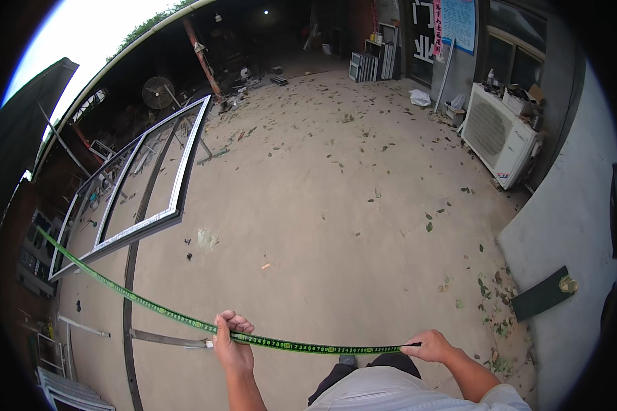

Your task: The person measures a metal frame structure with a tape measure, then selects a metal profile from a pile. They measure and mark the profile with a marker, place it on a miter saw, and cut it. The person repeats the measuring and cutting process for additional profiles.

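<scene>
A long green measuring tape (288, 344), with dark markings, stretches across the lower part of the head view. From the far left it sags in a curve to its right end. My right hand (432, 347) pinches that end between thumb and fingers, close to my right side. Further left, my left hand (233, 346) has its thumb and curled fingers around the tape, which runs on past it both ways. The tape passes near the lower corner of a large metal window frame (142, 226). I cannot make out a tape case at the far end.
An air-conditioner unit (497, 133) stands against the right wall. A pedestal fan (158, 92) is at the back left. Metal bars (171, 338) lie left of my left hand. A dark green panel (541, 296) lies at right. Leaves are scattered over the concrete floor (308, 205).
</scene>
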The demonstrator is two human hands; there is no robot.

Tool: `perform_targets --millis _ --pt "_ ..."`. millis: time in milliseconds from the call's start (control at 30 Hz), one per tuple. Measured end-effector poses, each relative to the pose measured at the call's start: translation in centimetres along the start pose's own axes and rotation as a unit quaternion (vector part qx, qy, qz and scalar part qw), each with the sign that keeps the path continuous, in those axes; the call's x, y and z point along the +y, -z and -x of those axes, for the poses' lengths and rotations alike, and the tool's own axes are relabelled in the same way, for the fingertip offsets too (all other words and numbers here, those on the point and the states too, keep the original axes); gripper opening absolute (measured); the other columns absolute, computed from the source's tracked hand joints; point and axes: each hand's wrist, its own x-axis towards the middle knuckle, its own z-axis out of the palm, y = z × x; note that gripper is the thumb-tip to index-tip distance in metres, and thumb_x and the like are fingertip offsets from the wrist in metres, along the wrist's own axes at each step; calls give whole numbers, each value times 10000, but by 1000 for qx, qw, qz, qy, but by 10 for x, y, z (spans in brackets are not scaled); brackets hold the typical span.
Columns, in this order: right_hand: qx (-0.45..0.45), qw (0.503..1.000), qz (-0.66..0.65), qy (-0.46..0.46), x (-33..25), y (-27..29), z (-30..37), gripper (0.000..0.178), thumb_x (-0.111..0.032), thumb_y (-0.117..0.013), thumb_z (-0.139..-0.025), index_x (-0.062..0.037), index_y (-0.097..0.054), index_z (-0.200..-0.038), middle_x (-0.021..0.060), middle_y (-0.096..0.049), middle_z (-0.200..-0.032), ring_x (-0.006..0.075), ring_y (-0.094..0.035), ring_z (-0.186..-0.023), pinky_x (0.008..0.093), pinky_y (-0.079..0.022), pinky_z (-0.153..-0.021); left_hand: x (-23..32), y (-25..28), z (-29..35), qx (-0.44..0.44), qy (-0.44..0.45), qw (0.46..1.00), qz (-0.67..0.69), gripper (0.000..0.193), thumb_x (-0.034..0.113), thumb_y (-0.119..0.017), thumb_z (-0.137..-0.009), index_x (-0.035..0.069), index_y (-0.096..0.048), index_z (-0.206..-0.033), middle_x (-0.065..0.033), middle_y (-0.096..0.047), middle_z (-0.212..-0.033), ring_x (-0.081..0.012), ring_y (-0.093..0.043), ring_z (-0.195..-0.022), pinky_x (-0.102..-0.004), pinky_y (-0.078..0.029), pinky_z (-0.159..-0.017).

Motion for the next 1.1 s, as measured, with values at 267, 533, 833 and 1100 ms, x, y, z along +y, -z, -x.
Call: perform_targets --millis 267,533,833,1100 --pt "31 999 -7 -27 -7 88 -206 307 -400 -815 -864 -107 -839 -952 127 -780 -865 289 -736 -787 390 -579 -756 -42 -97 -224 -12 8 1000 23 307 357 -540 -1120 56 -600 -1117 -102 -669 -876 -243 -658 -794 -413 -573 -757" --pt "-5 998 -34 -61 -49 209 -437 311 -379 -818 -859 -74 -824 -918 118 -754 -765 224 -724 -711 362 -562 -692 -85 -198 -436 22 -29 999 -20 312 337 -511 -1133 36 -592 -1135 -120 -705 -923 -253 -709 -830 -416 -600 -809" --pt "8 1000 -9 -11 -80 328 -695 270 -267 -838 -846 0 -797 -838 67 -673 -628 135 -605 -578 331 -496 -580 -120 -277 -663 78 -61 993 -69 353 376 -521 -1127 28 -577 -1148 -111 -716 -924 -222 -716 -820 -375 -611 -782" --pt "60 997 39 -12 -129 409 -903 266 -305 -851 -826 -44 -812 -858 139 -726 -708 266 -697 -646 388 -538 -646 -168 -340 -932 112 -72 991 -30 323 352 -581 -1106 31 -580 -1130 -88 -699 -867 -214 -684 -752 -376 -591 -723"
